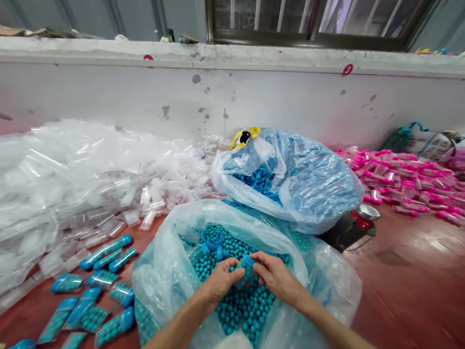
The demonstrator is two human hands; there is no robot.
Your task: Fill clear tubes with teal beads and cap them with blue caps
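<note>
Both my hands meet over an open clear plastic bag point(162, 258) full of small teal beads point(245, 310). My left hand point(220, 280) and my right hand point(276, 277) pinch between them a small clear tube with a blue cap point(246, 266), partly hidden by the fingers. The tube sits just above the bead pile. A few loose blue caps point(212, 245) lie on the beads behind my left hand.
Filled blue-capped tubes point(81, 315) lie on the red floor at left. A heap of empty clear tubes point(52, 186) fills the back left. A second bag of blue caps point(290, 174), a lidded jar point(360, 222) and pink filled tubes point(422, 183) lie to the right, below a white wall.
</note>
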